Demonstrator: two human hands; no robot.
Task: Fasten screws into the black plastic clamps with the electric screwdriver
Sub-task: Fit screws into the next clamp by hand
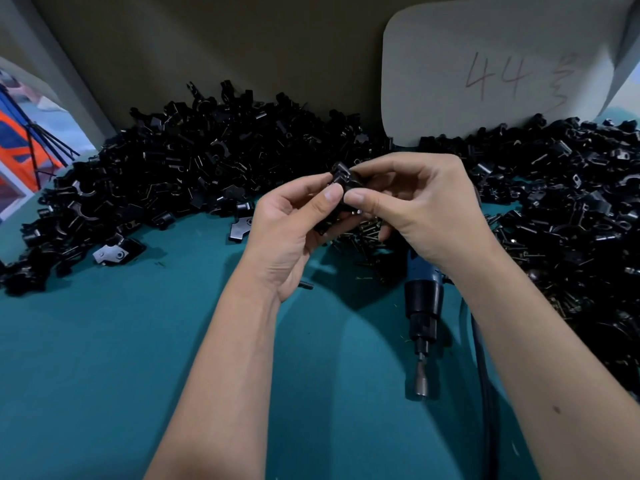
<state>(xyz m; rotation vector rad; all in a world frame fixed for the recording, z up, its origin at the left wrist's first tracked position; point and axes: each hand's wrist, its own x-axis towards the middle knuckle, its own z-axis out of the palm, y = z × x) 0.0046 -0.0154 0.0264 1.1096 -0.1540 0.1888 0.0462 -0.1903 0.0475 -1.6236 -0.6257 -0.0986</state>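
Black clamp (341, 178) pinched between left hand (291, 230) and right hand (415, 209) fingertips.

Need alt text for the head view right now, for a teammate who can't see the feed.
Both hands, left hand and right hand, pinch a black plastic clamp above a teal table. The electric screwdriver lies untouched under the right wrist, with clamp piles heaped behind and loose screws beneath the hands.
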